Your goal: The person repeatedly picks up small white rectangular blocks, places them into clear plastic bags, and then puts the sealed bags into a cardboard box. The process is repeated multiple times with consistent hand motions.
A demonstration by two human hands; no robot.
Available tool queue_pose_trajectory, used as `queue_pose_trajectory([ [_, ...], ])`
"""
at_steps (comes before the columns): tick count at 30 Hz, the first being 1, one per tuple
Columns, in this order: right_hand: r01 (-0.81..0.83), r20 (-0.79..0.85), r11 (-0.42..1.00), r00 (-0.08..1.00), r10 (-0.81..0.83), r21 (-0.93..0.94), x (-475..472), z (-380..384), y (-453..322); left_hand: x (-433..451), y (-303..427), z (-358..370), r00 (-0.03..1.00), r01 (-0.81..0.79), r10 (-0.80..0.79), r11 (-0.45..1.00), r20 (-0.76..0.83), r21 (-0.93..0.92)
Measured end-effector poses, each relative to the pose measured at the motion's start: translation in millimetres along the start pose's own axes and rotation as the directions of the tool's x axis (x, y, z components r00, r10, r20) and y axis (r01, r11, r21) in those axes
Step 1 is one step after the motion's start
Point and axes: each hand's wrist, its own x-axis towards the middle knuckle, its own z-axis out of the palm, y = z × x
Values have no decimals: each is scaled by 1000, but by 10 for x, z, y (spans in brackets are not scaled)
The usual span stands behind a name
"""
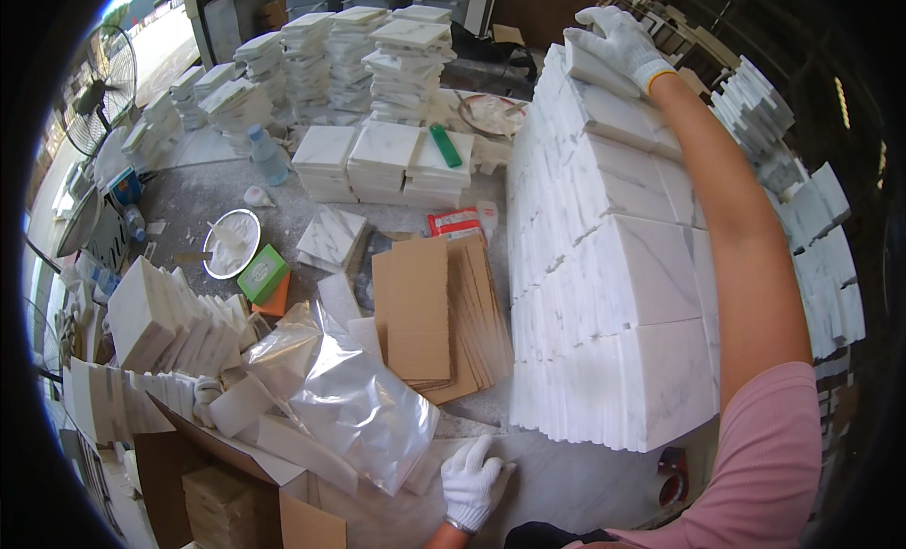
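Observation:
My right hand (617, 47), in a white knit glove with a yellow cuff, reaches to the far top end of a tall stack of white grey-veined marble tiles (655, 266). Its fingers are curled over the topmost tile (598, 69); whether they grip it is hidden. My left hand (474, 478), also gloved, rests on the marble worktop (552, 471) with fingers slightly bent and nothing visible in it. A clear plastic bag (354, 393) lies beside it on the left. Flat cardboard sheets (417, 308) lie between the bag and the tile stack.
An open carton (233, 478) stands at the lower left, with tiles on edge (170, 322) behind it. Further back are a bowl of white powder or paste (237, 241), a green box (263, 273), a plastic bottle (267, 153), and several tile piles (410, 61). A tape roll (671, 485) lies lower right.

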Motion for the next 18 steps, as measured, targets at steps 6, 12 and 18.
queue_pose_trajectory([
  [6,-20,274,986,961,-26,164,-17,34,154,11,6,-18,1000,-3,3,1000,10,6],
  [12,-148,356,985,928,106,93,41,151,3,15,4,-26,1000,0,0,1000,-3,2],
  [18,12,187,1000,982,-7,-24,1,206,94,-15,6,-16,1000,15,-15,1000,28,-5],
])
